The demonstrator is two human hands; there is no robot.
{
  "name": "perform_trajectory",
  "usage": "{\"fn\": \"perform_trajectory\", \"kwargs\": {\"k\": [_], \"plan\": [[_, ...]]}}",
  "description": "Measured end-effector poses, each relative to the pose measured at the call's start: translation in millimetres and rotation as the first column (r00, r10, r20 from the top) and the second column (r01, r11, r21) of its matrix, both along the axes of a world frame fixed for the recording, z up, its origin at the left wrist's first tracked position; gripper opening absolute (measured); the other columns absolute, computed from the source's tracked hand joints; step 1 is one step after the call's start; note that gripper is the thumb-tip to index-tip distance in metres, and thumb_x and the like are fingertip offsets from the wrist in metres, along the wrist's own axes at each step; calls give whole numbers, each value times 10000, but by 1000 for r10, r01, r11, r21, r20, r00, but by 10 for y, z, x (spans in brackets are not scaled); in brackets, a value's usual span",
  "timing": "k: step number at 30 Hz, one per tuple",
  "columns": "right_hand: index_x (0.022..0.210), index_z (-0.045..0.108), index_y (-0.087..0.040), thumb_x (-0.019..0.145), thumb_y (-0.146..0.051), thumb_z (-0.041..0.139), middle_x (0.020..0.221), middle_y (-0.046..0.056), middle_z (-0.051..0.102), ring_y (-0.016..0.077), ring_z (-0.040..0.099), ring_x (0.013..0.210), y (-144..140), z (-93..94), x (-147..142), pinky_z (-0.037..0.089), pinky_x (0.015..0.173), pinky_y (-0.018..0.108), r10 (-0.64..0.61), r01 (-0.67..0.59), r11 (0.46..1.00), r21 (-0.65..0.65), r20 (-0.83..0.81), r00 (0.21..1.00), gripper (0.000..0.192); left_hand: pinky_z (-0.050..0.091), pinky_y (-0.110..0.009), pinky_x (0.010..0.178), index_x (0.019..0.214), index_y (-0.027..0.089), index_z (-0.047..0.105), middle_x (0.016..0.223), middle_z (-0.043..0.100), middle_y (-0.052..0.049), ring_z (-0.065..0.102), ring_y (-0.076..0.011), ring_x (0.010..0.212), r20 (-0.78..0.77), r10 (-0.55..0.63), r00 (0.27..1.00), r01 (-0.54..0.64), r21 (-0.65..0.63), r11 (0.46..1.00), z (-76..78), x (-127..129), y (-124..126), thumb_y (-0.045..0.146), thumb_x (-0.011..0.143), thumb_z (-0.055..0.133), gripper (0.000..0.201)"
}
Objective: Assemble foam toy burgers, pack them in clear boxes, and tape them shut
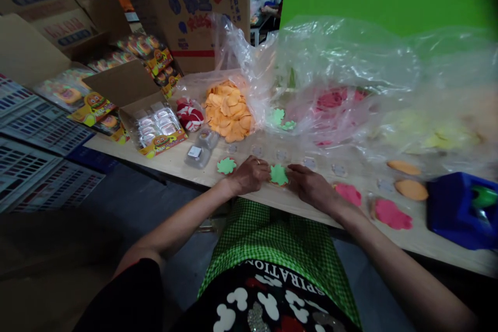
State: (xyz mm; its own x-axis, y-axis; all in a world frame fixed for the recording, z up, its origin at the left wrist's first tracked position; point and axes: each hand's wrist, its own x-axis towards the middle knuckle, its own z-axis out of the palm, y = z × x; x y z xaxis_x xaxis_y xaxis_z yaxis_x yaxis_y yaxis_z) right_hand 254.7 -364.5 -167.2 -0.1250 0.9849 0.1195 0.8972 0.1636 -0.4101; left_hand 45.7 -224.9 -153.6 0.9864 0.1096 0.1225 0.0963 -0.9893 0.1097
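Both hands meet at the near table edge [202, 179]: the green lettuce-shaped piece [278, 174] lies flat between them, left hand [249, 175] and right hand [311, 187] each pinching a side, equally close.

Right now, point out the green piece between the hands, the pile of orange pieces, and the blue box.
Green piece [278, 174], head view, on its flat top face.
Pile of orange pieces [229, 110], head view, middle of the heap.
Blue box [455, 210], head view, on its near side wall.
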Motion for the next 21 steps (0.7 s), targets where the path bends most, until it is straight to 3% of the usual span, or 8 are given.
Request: {"fn": "perform_trajectory", "kwargs": {"k": [2, 6, 10, 13, 15, 19, 21], "plan": [[1091, 730, -127, 797, -23, 478, 1279, 182, 662, 280, 702, 1083, 20, 28, -1, 583, 928, 383, 4, -4, 1000, -27, 2, 1000, 401, 424, -421, 1059, 1223, 177, 668, 1331, 653, -116, 553, -256, 1290, 27, 58, 998, -59, 32, 998, -25, 39, -94, 192, 970, 498, 305], [966, 775, -161, 754, 1, 461, 1222, 144, 709, 250, 724, 1037, 147, 110, 123, 575, 937, 361, -16, 17, 1000, 15, -50, 999, 413, 349, -459, 1155, 1500, 80, 395, 1572, 399, -230, 371, -331, 1473, -47, 112, 993, -107, 92, 990, -130, 128, -354, 521, 990, 497, 681], [1093, 757, -167, 764, 4, 424, 1079, 83, 762, 199, 731, 984, 561, 445, 392, 574, 910, 310, -202, 206, 976, 72, -68, 977, 499, 322, -412, 1190, 1485, 105, 431, 1578, 414, -195, 382, -307, 1480, -93, 128, 987, -112, 166, 980, -267, 181, -485, 451, 1019, 465, 581], [1239, 706, -154, 809, 6, 398, 1178, 86, 742, 188, 701, 1077, 1076, 754, 541, 536, 949, 274, -325, 331, 943, -15, 147, 934, 552, 346, -413, 1187, 1487, 146, 453, 1552, 459, -174, 420, -287, 1462, -44, 149, 988, -140, 167, 976, -364, 203, -505, 402, 1030, 446, 524], [1238, 709, -148, 845, -14, 438, 1234, 109, 721, 219, 665, 1159, 1448, 849, 580, 505, 996, 295, -307, 339, 937, -87, 262, 915, 496, 371, -442, 1179, 1489, 160, 459, 1543, 471, -175, 439, -289, 1450, -26, 179, 984, -173, 139, 975, -413, 219, -511, 392, 1026, 454, 518], [1124, 722, -135, 917, -202, 648, 1154, 129, 722, 259, 670, 1099, 1998, 719, 560, 522, 982, 415, -232, 348, 897, -272, 378, 896, 230, 386, -502, 1178, 1464, 139, 487, 1556, 453, -178, 409, -327, 1464, -31, 256, 966, -253, 74, 965, -387, 228, -466, 432, 992, 522, 556], [1156, 679, -141, 945, -336, 676, 1185, 103, 688, 245, 657, 1093, 2129, 601, 559, 526, 978, 476, -207, 370, 861, -349, 423, 882, 288, 394, -500, 1175, 1438, 138, 511, 1570, 431, -179, 397, -335, 1470, 15, 266, 964, -266, 24, 964, -264, 232, -357, 453, 973, 555, 564]]}}
